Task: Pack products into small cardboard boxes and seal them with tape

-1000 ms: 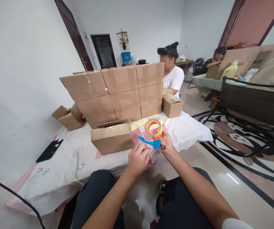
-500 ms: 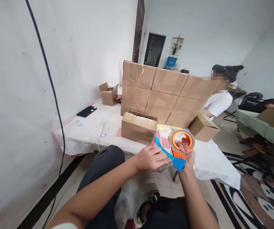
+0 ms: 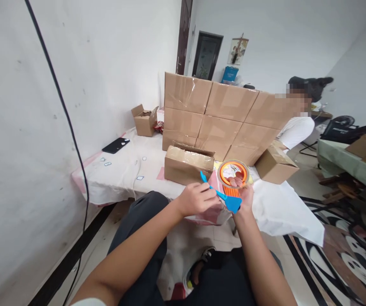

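My right hand [image 3: 245, 197] grips a tape dispenser [image 3: 232, 193], its fingers inside the orange ring of a clear tape roll [image 3: 248, 174]. Across the front of the dispenser slants a blue plastic piece [image 3: 232, 203], narrow at the upper left and flared at the lower right. Beside its narrow end, my left hand [image 3: 195, 199] is closed with curled fingers; what they pinch, if anything, is hidden. Just beyond the hands stands a small cardboard box [image 3: 187, 165], its top flap raised. Behind it rises a stack of taped cardboard boxes [image 3: 219, 129].
Another box [image 3: 277, 165] stands at the right table end near a person in white [image 3: 298, 131]. A black phone [image 3: 115, 145] and an open carton [image 3: 145, 123] lie to the left on the white tablecloth [image 3: 122, 168]. A black cable [image 3: 60, 93] hangs along the wall.
Both hands, with the tape dispenser and its blue piece, have moved a little left and up, closer to the small box. The view has shifted slightly.
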A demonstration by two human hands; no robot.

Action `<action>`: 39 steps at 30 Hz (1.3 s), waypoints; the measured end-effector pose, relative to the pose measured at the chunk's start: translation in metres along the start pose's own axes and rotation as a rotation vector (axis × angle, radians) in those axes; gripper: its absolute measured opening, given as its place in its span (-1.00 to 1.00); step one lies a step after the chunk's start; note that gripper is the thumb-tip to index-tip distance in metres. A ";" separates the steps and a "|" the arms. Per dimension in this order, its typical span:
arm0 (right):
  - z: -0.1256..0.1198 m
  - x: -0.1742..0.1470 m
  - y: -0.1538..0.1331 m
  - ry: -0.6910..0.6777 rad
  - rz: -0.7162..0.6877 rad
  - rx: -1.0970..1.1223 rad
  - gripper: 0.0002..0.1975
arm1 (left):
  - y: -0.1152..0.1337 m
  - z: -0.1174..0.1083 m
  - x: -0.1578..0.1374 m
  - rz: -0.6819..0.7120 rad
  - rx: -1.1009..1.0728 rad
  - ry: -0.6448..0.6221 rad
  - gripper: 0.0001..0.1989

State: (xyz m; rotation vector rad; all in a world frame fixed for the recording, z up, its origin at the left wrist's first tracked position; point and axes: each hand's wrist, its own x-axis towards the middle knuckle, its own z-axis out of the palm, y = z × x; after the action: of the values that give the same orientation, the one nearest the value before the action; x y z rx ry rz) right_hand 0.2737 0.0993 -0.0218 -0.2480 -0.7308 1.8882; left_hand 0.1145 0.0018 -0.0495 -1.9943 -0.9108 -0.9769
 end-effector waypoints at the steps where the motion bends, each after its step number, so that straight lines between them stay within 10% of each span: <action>1: -0.003 0.002 0.001 0.027 0.019 -0.003 -0.73 | 0.001 0.001 0.000 -0.042 -0.024 -0.028 -0.77; 9: -0.032 0.012 -0.006 0.206 -0.053 -0.095 -0.77 | 0.015 0.012 0.002 -0.430 -0.552 -0.279 -0.64; 15: -0.045 0.015 -0.016 0.312 -0.178 -0.114 -0.68 | 0.037 0.015 0.012 -0.619 -0.973 -0.231 -0.70; 23: -0.045 0.004 -0.015 0.108 -0.394 -0.343 -0.57 | 0.041 0.010 0.023 -0.820 -1.109 -0.215 -0.53; 39: -0.064 0.007 -0.029 0.257 -0.692 -0.429 -0.66 | 0.072 0.019 0.030 -1.284 -1.194 -0.104 -0.55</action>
State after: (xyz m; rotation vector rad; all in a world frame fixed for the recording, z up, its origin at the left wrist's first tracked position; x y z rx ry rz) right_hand 0.3238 0.1371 -0.0541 -0.4345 -0.8967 1.0150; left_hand 0.1938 -0.0093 -0.0542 -2.1812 -2.0813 -2.5864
